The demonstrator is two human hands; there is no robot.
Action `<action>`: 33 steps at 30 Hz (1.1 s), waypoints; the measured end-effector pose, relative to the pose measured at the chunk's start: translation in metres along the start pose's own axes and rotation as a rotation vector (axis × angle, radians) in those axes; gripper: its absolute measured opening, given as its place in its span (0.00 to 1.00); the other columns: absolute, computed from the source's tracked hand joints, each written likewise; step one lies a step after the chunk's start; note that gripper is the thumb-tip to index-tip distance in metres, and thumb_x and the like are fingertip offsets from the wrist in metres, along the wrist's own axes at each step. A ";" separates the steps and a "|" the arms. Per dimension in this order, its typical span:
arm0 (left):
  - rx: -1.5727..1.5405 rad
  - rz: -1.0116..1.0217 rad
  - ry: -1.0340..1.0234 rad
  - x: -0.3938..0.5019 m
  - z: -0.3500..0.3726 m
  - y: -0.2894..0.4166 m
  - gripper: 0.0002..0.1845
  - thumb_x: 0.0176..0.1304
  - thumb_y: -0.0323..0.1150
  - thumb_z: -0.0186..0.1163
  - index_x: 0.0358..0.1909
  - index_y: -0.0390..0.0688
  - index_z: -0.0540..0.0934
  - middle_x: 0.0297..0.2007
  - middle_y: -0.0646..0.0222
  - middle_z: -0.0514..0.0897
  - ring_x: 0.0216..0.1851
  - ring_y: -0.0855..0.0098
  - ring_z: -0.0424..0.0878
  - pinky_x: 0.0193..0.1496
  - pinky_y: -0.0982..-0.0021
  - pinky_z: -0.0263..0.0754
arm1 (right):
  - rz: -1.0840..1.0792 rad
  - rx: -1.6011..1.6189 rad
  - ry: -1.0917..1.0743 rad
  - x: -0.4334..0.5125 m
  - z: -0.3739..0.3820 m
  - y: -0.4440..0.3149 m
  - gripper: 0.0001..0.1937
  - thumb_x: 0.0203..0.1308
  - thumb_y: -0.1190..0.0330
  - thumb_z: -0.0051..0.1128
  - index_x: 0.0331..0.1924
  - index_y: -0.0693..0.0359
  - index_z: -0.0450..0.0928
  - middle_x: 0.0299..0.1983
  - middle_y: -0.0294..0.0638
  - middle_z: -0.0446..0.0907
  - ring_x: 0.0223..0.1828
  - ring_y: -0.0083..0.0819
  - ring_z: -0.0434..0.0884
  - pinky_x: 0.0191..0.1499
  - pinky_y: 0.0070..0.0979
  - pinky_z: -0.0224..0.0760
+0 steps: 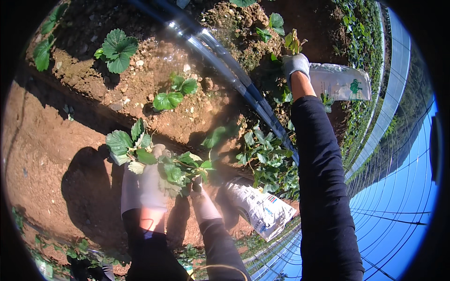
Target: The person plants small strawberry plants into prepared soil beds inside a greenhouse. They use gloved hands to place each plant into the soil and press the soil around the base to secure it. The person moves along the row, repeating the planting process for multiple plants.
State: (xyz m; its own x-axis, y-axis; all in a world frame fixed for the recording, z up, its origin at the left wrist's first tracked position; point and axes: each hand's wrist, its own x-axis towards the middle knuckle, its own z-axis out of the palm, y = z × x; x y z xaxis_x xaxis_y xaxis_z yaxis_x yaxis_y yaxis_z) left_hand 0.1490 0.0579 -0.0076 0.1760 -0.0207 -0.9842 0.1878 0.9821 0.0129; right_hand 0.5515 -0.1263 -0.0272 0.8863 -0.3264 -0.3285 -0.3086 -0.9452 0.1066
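My left hand (pixel 153 182), in a pale glove, is shut on a loose bunch of strawberry seedlings (pixel 173 172) just above the soil and near my feet. Leaves spread to both sides and hide most of its fingers. At the upper right my right hand (pixel 296 65), in a grey-white glove, is closed at the base of a yellowing strawberry plant (pixel 294 43). The leaves stick out beyond the fist, and the fingertips are hidden. Beside this wrist lies a whitish plastic bag (pixel 339 82) with a green print.
Two dark drip hoses (pixel 230 66) cross the raised soil bed (pixel 147 80). Planted strawberries (pixel 119 51) grow along it. More seedlings (pixel 269 158) lie heaped by a white printed sack (pixel 265 210). My pale-covered foot (pixel 204 207) stands in the dirt furrow (pixel 45 140).
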 end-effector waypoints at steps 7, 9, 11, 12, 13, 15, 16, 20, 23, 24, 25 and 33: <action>-0.009 0.049 -0.168 0.007 -0.011 -0.006 0.11 0.68 0.40 0.54 0.43 0.44 0.74 0.31 0.76 0.73 0.32 0.80 0.72 0.31 0.79 0.69 | -0.168 0.114 0.214 -0.021 0.010 0.018 0.13 0.57 0.63 0.56 0.42 0.62 0.81 0.32 0.47 0.83 0.35 0.35 0.83 0.41 0.31 0.74; -0.051 0.036 -0.128 0.002 -0.003 -0.005 0.09 0.68 0.38 0.54 0.42 0.43 0.73 0.28 0.76 0.73 0.29 0.80 0.71 0.29 0.78 0.70 | -0.252 0.444 0.175 -0.051 0.023 0.029 0.10 0.60 0.67 0.53 0.41 0.61 0.80 0.31 0.46 0.82 0.34 0.39 0.82 0.41 0.31 0.74; -0.005 0.045 -0.072 0.009 -0.007 -0.012 0.11 0.68 0.39 0.55 0.44 0.42 0.73 0.29 0.74 0.74 0.31 0.78 0.72 0.31 0.77 0.72 | -0.632 0.628 0.296 -0.073 0.039 0.052 0.17 0.50 0.81 0.57 0.46 0.60 0.79 0.36 0.43 0.83 0.33 0.35 0.81 0.41 0.26 0.74; 0.017 0.048 -0.042 0.015 -0.012 -0.016 0.12 0.67 0.39 0.55 0.45 0.41 0.73 0.30 0.73 0.74 0.31 0.77 0.73 0.32 0.76 0.72 | -0.834 0.477 0.350 -0.097 0.030 0.048 0.19 0.48 0.82 0.57 0.47 0.60 0.78 0.39 0.44 0.82 0.34 0.37 0.80 0.42 0.27 0.74; 0.054 0.069 -0.096 0.025 -0.024 -0.021 0.13 0.67 0.40 0.55 0.46 0.41 0.72 0.31 0.73 0.75 0.33 0.76 0.74 0.33 0.75 0.73 | -1.033 0.329 0.393 -0.126 0.019 0.037 0.21 0.45 0.84 0.58 0.47 0.59 0.77 0.41 0.44 0.81 0.35 0.39 0.79 0.43 0.28 0.74; 0.134 0.093 -0.217 0.055 -0.064 -0.030 0.15 0.67 0.40 0.55 0.47 0.40 0.72 0.33 0.72 0.76 0.35 0.75 0.75 0.36 0.74 0.74 | -1.102 0.319 0.223 -0.181 0.010 0.020 0.24 0.43 0.82 0.59 0.49 0.58 0.75 0.40 0.45 0.79 0.36 0.42 0.79 0.41 0.30 0.75; 0.171 0.108 -0.278 0.070 -0.083 -0.035 0.16 0.67 0.41 0.55 0.48 0.39 0.72 0.34 0.71 0.76 0.36 0.74 0.75 0.37 0.74 0.74 | -1.083 0.307 0.040 -0.207 0.011 0.021 0.23 0.44 0.80 0.57 0.50 0.57 0.74 0.39 0.44 0.77 0.35 0.42 0.79 0.37 0.31 0.75; 0.555 0.584 -0.373 0.016 -0.044 -0.038 0.21 0.67 0.42 0.55 0.53 0.36 0.70 0.41 0.67 0.77 0.42 0.68 0.77 0.44 0.70 0.75 | -1.004 0.024 -0.506 -0.301 0.028 0.030 0.13 0.54 0.70 0.51 0.44 0.59 0.69 0.36 0.46 0.71 0.32 0.42 0.79 0.31 0.32 0.74; 0.699 0.540 -0.266 -0.015 -0.023 -0.036 0.24 0.69 0.43 0.51 0.56 0.34 0.69 0.50 0.63 0.76 0.48 0.68 0.76 0.51 0.68 0.72 | -0.872 -0.159 -0.640 -0.345 0.043 0.027 0.12 0.56 0.71 0.47 0.44 0.63 0.66 0.36 0.51 0.71 0.35 0.43 0.79 0.33 0.35 0.73; 0.380 0.334 -0.251 -0.021 -0.007 -0.037 0.24 0.69 0.43 0.49 0.57 0.34 0.69 0.51 0.63 0.75 0.49 0.69 0.75 0.52 0.69 0.72 | -0.911 -0.132 -0.593 -0.349 0.049 0.030 0.12 0.57 0.70 0.46 0.44 0.65 0.66 0.37 0.51 0.71 0.35 0.42 0.79 0.33 0.35 0.74; 0.069 0.120 -0.228 -0.024 0.003 -0.041 0.24 0.70 0.43 0.48 0.57 0.34 0.68 0.52 0.63 0.75 0.49 0.70 0.75 0.53 0.69 0.71 | -0.948 -0.107 -0.543 -0.350 0.054 0.036 0.12 0.57 0.69 0.44 0.43 0.66 0.67 0.37 0.51 0.71 0.35 0.42 0.79 0.33 0.36 0.74; 0.299 -0.008 0.126 -0.032 0.021 -0.038 0.16 0.71 0.45 0.43 0.45 0.44 0.72 0.43 0.65 0.75 0.39 0.68 0.75 0.40 0.63 0.73 | -0.544 0.739 -0.326 -0.212 0.014 0.086 0.10 0.60 0.66 0.56 0.41 0.64 0.79 0.33 0.45 0.81 0.32 0.33 0.80 0.38 0.29 0.72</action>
State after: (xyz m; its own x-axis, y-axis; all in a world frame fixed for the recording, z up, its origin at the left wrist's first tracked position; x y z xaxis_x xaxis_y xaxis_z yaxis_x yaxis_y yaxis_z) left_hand 0.1561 0.0179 0.0273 0.0555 0.0139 -0.9984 0.4676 0.8831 0.0383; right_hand 0.3324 -0.1386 0.0379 0.8672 0.2769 -0.4139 -0.1225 -0.6870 -0.7163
